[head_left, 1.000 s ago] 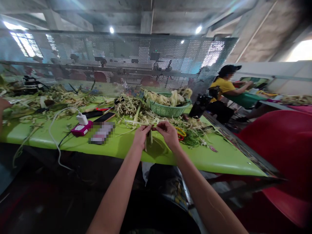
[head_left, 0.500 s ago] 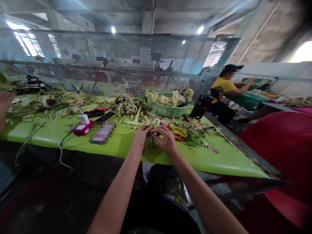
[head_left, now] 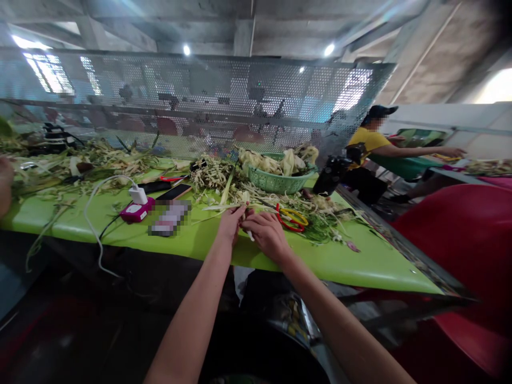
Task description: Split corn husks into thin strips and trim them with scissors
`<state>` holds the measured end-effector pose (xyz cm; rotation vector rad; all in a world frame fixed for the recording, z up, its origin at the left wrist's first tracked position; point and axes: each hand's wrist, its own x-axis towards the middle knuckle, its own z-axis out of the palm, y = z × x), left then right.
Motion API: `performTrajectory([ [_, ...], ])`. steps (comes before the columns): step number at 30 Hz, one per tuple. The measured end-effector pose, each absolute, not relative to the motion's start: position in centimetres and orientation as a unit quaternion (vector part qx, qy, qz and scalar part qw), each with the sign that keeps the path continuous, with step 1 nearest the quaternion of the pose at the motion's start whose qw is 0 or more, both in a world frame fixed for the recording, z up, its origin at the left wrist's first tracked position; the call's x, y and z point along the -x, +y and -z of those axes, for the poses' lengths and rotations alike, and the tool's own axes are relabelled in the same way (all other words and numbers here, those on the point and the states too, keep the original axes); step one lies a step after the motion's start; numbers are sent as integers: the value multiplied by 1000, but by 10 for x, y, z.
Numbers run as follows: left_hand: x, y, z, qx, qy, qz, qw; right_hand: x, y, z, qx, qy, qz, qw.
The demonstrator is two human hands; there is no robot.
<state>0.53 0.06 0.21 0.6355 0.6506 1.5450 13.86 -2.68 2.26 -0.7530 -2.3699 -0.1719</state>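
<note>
Forearms [head_left: 192, 314] reach forward, left hand [head_left: 230, 224] and right hand [head_left: 267, 236] meeting at the fingertips, pinching a pale strip [head_left: 249, 234] between them.

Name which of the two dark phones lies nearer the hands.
The orange-edged phone, beside the pink charger box; the other dark phone lies farther left of the left hand and right hand, pinching a leaf strip.

Workshop, husk-strewn green table [head_left: 360, 261], mesh partition [head_left: 208, 96]

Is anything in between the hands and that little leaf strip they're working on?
No, nothing visible. The left hand and right hand both pinch the leaf strip, close together above the green table near its front edge.
</note>
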Motion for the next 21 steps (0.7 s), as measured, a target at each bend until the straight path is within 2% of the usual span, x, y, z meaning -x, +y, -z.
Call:
performTrajectory([
  [6, -8, 3, 1, -312, 291, -670, 608, -146, -17, -23, 311, -810, -38, 495],
  [10, -11, -4, -4, -350, 289, -629, 632, -151, -4, -22, 358, -735, -66, 572],
  [16, -13, -10, -8, -359, 264, -612, 653, -151, 7, -15, 386, -638, -306, 592],
  [21, -12, -8, -7, -370, 299, -625, 619, -150, 1, -15, 415, -631, -330, 566],
])
